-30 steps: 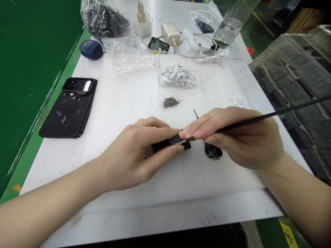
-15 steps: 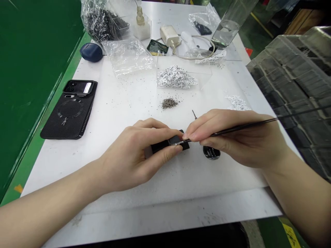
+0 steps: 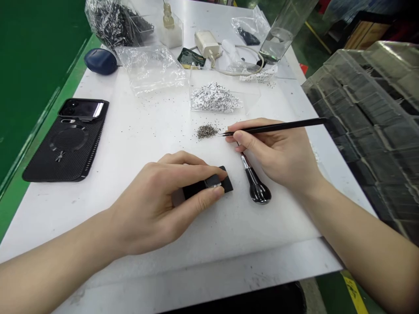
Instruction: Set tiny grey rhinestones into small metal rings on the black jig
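Observation:
Thumb and fingers of my left hand [image 3: 163, 192] pinch a small black block-like part [image 3: 226, 183] on the white work surface; a small silvery piece [image 3: 215, 185] shows between the fingertips. Most of the part is covered by my fingers. My right hand [image 3: 275, 152] grips black tweezers [image 3: 278, 127], their tips pointing left at the edge of a pile of tiny metallic screws [image 3: 207, 131]. Below that hand lies a screwdriver [image 3: 258, 185] with a bulbous glossy black handle, its thin shaft partly behind my fingers.
A clear tray [image 3: 219, 110] of small white pieces stands behind the screws. Left lies a phone in a black case [image 3: 68, 144], with a blue bulb [image 3: 101, 61] behind it. Plastic bags [image 3: 152, 72], a charger [image 3: 207, 43] and a bottle [image 3: 168, 19] line the back. Clear drawer boxes [image 3: 356, 109] stand right.
My right hand has moved the tweezers from the black part up to the screw pile, uncovering the screwdriver. My left hand still holds the part. The whole view has shifted slightly.

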{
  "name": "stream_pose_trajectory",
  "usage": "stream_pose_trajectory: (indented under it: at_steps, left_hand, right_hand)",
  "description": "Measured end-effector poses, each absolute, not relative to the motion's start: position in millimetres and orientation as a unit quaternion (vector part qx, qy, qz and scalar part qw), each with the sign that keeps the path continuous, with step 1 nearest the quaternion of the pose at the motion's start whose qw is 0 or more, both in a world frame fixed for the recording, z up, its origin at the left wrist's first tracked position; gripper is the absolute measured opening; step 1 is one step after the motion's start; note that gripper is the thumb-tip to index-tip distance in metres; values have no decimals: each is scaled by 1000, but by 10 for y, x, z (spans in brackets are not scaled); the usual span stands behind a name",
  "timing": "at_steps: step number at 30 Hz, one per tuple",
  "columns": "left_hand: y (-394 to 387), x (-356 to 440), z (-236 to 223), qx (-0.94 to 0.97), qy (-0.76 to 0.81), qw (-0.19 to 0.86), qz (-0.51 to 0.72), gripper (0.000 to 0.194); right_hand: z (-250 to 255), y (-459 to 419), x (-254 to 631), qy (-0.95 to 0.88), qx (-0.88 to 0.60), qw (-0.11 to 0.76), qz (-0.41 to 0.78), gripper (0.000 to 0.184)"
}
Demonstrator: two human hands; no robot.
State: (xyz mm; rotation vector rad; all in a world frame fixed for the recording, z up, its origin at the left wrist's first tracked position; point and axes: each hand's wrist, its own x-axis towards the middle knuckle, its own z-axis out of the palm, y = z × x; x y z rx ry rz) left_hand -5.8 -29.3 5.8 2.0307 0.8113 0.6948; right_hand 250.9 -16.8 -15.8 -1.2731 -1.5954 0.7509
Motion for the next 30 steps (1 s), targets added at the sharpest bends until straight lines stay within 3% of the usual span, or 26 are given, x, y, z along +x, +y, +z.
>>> stream_pose_trajectory:
  at_steps: [30]
  left_hand:
    - [-283,-62,48,806,323,414,274,22]
  right_hand:
    - [-139,-156,2469,-656,-552,436,275,14]
